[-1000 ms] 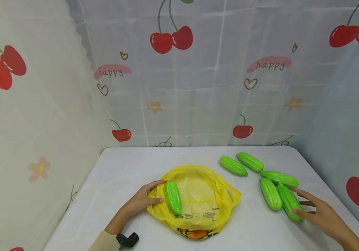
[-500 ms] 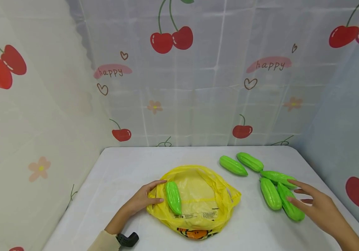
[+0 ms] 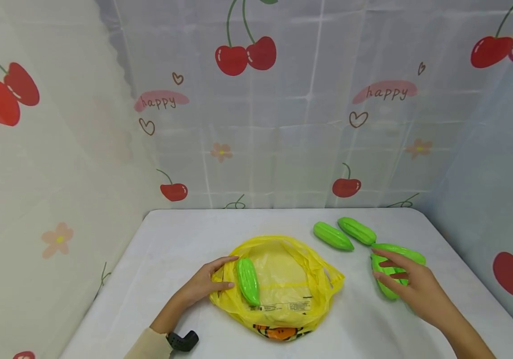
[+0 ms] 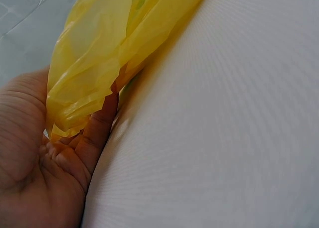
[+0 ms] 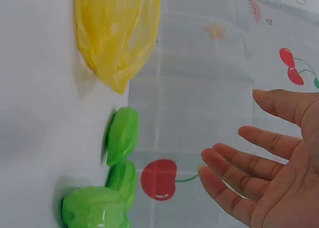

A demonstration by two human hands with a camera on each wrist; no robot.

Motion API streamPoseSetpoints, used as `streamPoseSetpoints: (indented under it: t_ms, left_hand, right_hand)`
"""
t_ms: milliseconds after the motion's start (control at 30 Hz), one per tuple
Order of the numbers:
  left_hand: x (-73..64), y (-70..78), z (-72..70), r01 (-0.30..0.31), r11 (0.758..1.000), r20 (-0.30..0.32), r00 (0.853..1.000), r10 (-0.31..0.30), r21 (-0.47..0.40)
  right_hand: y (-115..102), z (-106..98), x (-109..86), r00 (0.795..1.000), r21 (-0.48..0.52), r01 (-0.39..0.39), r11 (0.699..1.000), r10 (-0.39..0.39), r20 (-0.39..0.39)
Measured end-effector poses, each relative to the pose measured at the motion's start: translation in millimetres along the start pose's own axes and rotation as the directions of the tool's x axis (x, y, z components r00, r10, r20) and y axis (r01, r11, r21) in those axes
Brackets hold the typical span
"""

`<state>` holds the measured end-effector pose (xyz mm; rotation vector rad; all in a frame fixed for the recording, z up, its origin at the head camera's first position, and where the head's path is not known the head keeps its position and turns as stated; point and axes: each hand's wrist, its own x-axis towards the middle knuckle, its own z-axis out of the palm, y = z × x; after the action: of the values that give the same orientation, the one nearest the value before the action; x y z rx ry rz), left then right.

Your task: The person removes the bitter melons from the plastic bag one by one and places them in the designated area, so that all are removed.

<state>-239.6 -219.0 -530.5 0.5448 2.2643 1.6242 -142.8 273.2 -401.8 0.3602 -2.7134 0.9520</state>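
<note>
My left hand [image 3: 204, 284] pinches the left rim of a yellow plastic bag [image 3: 283, 274]. In the left wrist view its thin film [image 4: 92, 78] runs between thumb and fingers. The bag's mouth faces up, and a bright green toy cucumber [image 3: 248, 282] lies inside by that hand. Hovering over a cluster of similar toys at the right, my right hand [image 3: 418, 289] has spread fingers and an empty palm. It partly covers one toy cucumber [image 3: 387, 293] and hides most of another; a third [image 3: 404, 253] shows behind. The right wrist view has the hand [image 5: 269, 173] apart from the toys.
Two more toy cucumbers [image 3: 333, 236] lie farther back, right of the bag. White cloth covers the table [image 3: 184, 234]. Curtains printed with cherries [image 3: 260, 124] enclose its back and sides. A black band [image 3: 182, 342] is on the left wrist.
My right hand has risen off the rightmost toy cucumber and moved left over the neighbouring one, with nothing in it. My left hand, the bag and the toys stay where they were.
</note>
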Motion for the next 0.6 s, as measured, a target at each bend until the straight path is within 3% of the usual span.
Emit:
streamPoseSetpoints:
  t_ms: [600]
  left_hand:
    - [-0.4, -2.3, 0.0, 0.009, 0.999, 0.012, 1.000, -0.008, -0.037]
  right_hand:
    - [-51.5, 50.9, 27.5, 0.982, 0.166, 0.095, 0.982, -0.120, 0.147]
